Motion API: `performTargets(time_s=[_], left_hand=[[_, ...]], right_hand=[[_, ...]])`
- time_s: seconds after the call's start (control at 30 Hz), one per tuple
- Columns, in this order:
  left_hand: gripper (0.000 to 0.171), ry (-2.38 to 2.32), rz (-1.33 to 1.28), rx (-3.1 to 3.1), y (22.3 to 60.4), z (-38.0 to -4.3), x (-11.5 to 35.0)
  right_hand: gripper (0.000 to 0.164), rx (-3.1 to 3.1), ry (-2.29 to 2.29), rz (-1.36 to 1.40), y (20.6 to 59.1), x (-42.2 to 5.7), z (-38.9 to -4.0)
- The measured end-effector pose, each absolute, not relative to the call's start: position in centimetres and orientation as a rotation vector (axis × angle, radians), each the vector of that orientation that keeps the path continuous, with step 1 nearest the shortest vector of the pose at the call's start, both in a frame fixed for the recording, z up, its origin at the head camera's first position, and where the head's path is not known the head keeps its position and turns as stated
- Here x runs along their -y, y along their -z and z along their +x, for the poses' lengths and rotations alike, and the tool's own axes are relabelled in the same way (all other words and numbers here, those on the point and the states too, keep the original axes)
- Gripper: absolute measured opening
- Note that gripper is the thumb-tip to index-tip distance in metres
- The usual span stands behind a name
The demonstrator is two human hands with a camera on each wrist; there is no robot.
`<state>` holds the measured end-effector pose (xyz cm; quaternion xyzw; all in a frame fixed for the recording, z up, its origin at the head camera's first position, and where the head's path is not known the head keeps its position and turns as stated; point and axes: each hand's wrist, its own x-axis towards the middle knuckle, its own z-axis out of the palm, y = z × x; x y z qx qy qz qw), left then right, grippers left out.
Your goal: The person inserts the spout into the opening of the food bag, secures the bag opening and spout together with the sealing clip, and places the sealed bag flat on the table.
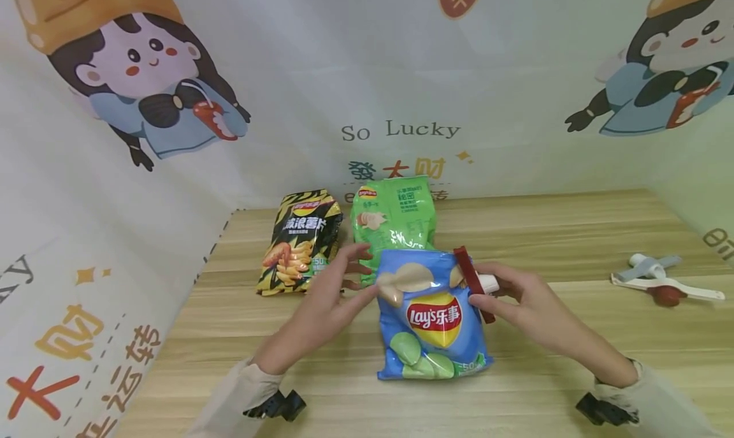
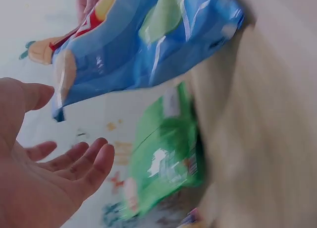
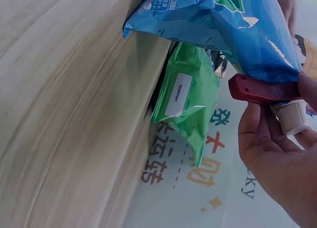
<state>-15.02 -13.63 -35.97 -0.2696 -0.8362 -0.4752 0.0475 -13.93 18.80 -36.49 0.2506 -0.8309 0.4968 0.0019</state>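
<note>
A blue Lay's chip bag point(image 1: 424, 349) is held upright over the table, its top edge turned to one side in the wrist views. Along its right side sits a red bag clip point(image 1: 469, 275) with a white capped spout point(image 1: 489, 284). My right hand point(image 1: 530, 301) pinches this clip, thumb in front and fingers behind. Spread and relaxed, my left hand point(image 1: 323, 310) is at the bag's left edge, thumb tip close to its upper corner. In the left wrist view, the left hand's point(image 2: 54, 178) palm faces the bag with nothing in it.
Behind the blue bag stands a green chip bag point(image 1: 395, 215), partly covered by it. A black and yellow chip bag point(image 1: 301, 240) leans to its left. On the right of the wooden table point(image 1: 550, 387) lies another clip point(image 1: 699, 291), white and grey with a red cap point(image 1: 667, 296). Printed cloth walls surround the table.
</note>
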Motion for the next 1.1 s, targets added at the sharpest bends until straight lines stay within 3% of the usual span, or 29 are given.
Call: performTargets(time_s=[0.23,0.5,0.7,1.1], left_hand=[[0.066,1.924,-0.818,2.691,38.8,-15.0,12.4],[0.041,2.044,-0.921,2.629,40.5,-14.9,10.8],[0.036,2.096,-0.923,2.604,40.7,-15.0,9.9],[0.034,2.097,-0.914,2.528,40.1,-15.8,7.3]], right_hand=[[0.038,2.623,-1.623,0.788,36.6,-19.4,-14.0],[0.030,2.625,-1.767,0.769,37.4,-20.1,-14.3],[0.029,2.635,-1.832,0.727,37.4,-20.9,-14.2],[0.059,2.722,-1.859,0.373,37.1,-23.2,-13.3]])
